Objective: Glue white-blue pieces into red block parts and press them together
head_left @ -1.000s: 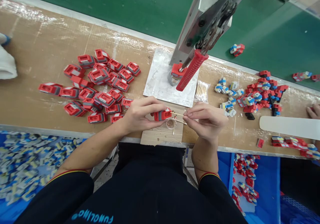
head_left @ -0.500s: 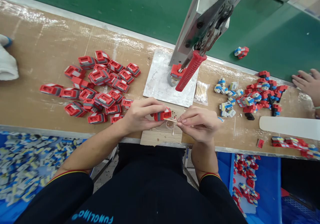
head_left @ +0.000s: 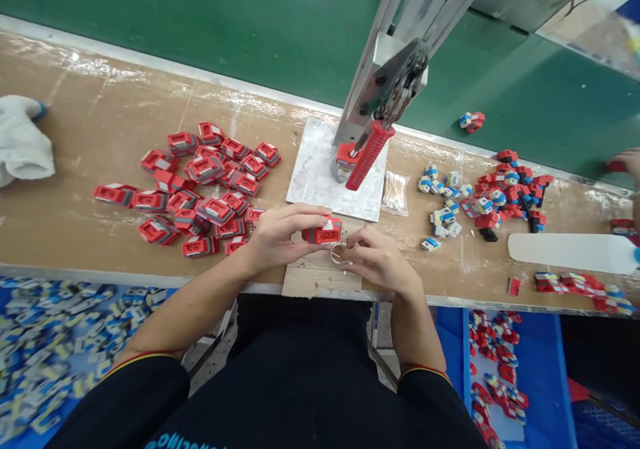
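My left hand (head_left: 283, 235) is closed around a red plastic toy part (head_left: 323, 231) with a grey band and holds it above a piece of cardboard (head_left: 320, 277). Just right of that part, my right hand (head_left: 377, 255) pinches a thin cotton swab, mostly hidden by the fingers, at a small round cup (head_left: 339, 253). The swab's end dips into the cup. Behind both hands, a metal press with a red handle (head_left: 370, 155) stands on a metal plate (head_left: 313, 169). Another red part (head_left: 346, 154) sits under the press.
A heap of red parts (head_left: 205, 169) lies left, a white glove (head_left: 23, 139) farther left. To the right are a bag of cotton swabs (head_left: 395, 192), white-blue parts (head_left: 443, 217) and red-blue assemblies (head_left: 510, 185). Blue bins (head_left: 545, 355) flank me below; a co-worker's hand (head_left: 631, 162) is at far right.
My right hand has lowered the swab from the red part to the small cup. The left hand still holds the part, now turned slightly. The co-worker's hand has moved and the view has shifted.
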`<state>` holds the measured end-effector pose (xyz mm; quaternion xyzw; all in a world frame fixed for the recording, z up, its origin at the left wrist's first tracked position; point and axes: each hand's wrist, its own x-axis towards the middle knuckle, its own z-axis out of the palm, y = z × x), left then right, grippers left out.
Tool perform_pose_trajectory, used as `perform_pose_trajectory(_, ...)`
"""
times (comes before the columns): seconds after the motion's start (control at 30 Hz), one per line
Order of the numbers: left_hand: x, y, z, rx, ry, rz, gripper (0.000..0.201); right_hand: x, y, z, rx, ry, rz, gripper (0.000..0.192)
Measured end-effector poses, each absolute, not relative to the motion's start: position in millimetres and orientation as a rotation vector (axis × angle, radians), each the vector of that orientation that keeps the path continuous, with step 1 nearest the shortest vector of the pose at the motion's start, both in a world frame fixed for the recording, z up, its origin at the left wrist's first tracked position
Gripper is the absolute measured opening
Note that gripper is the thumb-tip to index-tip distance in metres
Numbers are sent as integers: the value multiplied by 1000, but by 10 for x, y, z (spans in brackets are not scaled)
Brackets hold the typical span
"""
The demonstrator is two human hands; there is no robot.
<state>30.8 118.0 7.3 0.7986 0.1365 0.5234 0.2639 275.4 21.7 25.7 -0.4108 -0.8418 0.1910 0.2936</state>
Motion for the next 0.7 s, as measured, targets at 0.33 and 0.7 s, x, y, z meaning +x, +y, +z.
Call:
perform_pose_trajectory(0.33, 261, 1191, 158, 2134, 443, 1395, 31, 3610, -160, 326, -1504, -1578, 130, 26)
perform_pose_trajectory(0.7, 266, 1162, 52, 2034, 525, 1315, 37, 4291, 763, 132, -2241, -1900, 34, 39)
